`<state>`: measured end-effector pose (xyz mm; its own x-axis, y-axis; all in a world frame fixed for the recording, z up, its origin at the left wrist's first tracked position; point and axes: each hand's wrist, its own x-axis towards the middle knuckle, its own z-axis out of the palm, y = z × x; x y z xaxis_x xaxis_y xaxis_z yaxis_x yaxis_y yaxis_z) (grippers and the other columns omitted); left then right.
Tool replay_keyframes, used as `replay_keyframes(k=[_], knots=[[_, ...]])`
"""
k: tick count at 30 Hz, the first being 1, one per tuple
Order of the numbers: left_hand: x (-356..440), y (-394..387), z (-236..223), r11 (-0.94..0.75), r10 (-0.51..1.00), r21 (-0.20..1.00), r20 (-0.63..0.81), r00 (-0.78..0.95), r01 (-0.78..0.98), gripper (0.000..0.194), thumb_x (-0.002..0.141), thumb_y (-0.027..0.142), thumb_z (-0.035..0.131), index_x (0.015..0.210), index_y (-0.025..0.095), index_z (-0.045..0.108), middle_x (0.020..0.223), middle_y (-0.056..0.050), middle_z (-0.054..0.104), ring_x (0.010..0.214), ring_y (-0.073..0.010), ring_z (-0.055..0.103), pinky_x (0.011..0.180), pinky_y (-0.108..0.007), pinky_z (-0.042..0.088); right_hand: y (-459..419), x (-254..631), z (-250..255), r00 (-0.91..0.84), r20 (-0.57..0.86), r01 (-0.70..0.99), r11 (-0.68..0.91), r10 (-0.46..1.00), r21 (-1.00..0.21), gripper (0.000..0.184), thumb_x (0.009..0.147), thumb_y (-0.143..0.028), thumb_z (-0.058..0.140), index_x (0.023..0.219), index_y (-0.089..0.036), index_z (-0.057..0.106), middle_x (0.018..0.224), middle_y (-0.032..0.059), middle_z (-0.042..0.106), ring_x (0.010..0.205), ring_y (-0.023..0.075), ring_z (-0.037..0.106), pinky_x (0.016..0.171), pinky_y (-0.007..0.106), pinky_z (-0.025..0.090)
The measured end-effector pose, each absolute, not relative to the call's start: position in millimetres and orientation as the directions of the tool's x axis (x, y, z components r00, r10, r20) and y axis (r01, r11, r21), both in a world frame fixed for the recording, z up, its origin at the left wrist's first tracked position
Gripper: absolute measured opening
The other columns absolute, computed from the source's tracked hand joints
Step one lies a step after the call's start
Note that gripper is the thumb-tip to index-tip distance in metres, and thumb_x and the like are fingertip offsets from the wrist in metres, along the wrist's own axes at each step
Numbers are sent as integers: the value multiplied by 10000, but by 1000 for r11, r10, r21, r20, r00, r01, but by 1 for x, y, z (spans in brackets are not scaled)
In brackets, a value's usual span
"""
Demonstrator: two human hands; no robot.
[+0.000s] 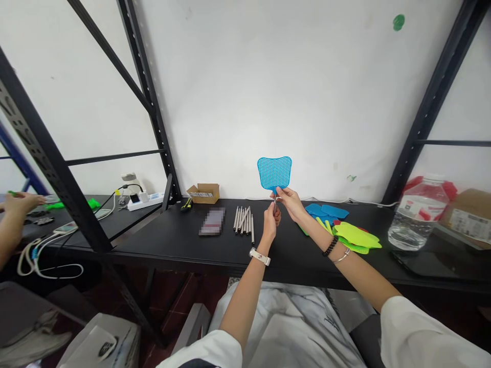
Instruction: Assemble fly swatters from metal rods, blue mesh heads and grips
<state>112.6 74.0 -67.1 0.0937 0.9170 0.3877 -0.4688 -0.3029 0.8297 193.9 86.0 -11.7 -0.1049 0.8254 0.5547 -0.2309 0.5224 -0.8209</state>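
Observation:
A blue fly-swatter head (274, 173) stands upright above the black table (184, 240), held at its neck by my right hand (292, 203), which is closed on it. Just below, my left hand (271, 219) pinches a thin metal rod (274, 204) that meets the swatter's neck. Several more grey metal rods (244, 221) lie in a bundle on the table to the left of my hands. Right of my hands lie flat blue swatter heads (327, 210) and a pile of yellow-green ones (356, 237).
A small cardboard box (203, 192) sits by the wall, a dark flat object (212, 222) beside the rods. A large water bottle (416, 215) stands at right. Black rack posts (153, 107) frame the table. Another person's hand (17, 203) works at far left, near a power strip (143, 201).

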Motion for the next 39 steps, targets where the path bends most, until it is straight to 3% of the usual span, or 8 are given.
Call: replay_keyframes(k=[19, 39], knots=[[113, 76, -67, -306, 918, 844, 385, 100, -440, 470, 784, 548, 417, 531, 171, 295, 458, 71, 184, 358, -29, 155, 364, -181, 78, 88, 198, -22, -81, 590, -160, 574, 803, -803, 333, 736, -504, 562, 681, -177, 597, 732, 29, 609, 751, 146, 560, 703, 269, 400], [115, 81, -73, -323, 913, 842, 398, 94, -431, 474, 786, 553, 406, 525, 176, 287, 453, 70, 176, 359, -31, 132, 367, -193, 73, 89, 196, -29, -32, 607, -149, 597, 794, -788, 317, 744, -494, 560, 699, -190, 638, 709, 28, 616, 714, 149, 549, 622, 254, 385]])
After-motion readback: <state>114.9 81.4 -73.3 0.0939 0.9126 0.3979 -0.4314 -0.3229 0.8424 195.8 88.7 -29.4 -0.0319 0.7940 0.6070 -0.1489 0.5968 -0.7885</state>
